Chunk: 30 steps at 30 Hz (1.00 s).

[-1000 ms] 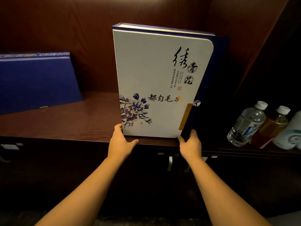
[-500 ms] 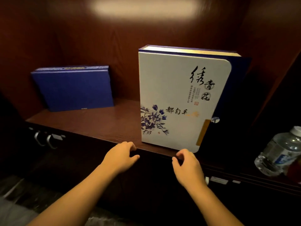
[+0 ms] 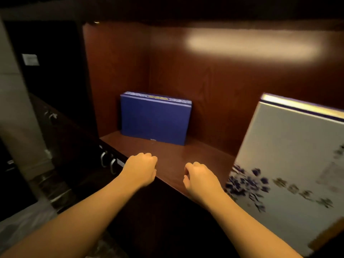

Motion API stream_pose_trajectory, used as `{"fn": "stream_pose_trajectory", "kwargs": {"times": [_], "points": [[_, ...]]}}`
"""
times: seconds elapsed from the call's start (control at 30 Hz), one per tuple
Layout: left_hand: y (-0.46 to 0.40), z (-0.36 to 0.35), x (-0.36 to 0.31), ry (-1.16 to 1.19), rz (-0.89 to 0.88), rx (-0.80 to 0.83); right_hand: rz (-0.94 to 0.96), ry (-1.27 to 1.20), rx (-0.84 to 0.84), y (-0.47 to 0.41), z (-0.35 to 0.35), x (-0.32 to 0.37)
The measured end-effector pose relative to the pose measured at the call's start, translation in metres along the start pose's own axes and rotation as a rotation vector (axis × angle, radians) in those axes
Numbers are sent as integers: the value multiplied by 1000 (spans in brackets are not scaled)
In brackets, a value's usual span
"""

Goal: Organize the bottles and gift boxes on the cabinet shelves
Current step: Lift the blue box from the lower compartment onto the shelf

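A white gift box (image 3: 290,164) with blue flowers and dark lettering stands upright on the wooden shelf (image 3: 178,161) at the right; its right part runs out of view. Against the shelf's back left corner leans a plain blue gift box (image 3: 155,120). My left hand (image 3: 140,169) and my right hand (image 3: 200,180) hover side by side over the shelf's front edge, both with fingers curled and holding nothing. My right hand is just left of the white box and apart from it. No bottles are in view.
The cabinet's wooden back wall and left side wall (image 3: 115,75) enclose the shelf. Below the shelf's left end are dark doors with metal handles (image 3: 108,162). A dark counter (image 3: 61,131) runs off to the left.
Both hands have let go of the white box and drawn back from it, fingers curling in. The view has swung left, so the bottles are out of sight and the blue box sits nearer the centre.
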<state>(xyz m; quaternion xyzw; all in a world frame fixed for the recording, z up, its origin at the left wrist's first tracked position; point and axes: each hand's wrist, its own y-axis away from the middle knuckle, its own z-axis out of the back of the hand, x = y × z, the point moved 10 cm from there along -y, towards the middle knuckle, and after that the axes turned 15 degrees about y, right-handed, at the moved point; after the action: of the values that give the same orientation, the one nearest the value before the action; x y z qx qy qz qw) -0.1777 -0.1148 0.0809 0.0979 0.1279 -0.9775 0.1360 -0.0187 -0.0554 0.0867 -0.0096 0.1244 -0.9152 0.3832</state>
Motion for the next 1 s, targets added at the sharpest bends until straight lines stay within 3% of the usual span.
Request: {"fn": "stream_pose_trajectory", "kwargs": {"times": [0.27,0.6,0.9,1.0], "points": [[-130,65,102,-61,18,-98,69,215,-97,-180,35,54],[-276,110,160,-37,-88,-166,-114,342,-120,-350,63,23],[-318,77,191,-68,-108,29,-82,144,292,-421,5,-8],[-320,75,192,-84,-111,66,-124,80,354,-428,-7,-16]]}}
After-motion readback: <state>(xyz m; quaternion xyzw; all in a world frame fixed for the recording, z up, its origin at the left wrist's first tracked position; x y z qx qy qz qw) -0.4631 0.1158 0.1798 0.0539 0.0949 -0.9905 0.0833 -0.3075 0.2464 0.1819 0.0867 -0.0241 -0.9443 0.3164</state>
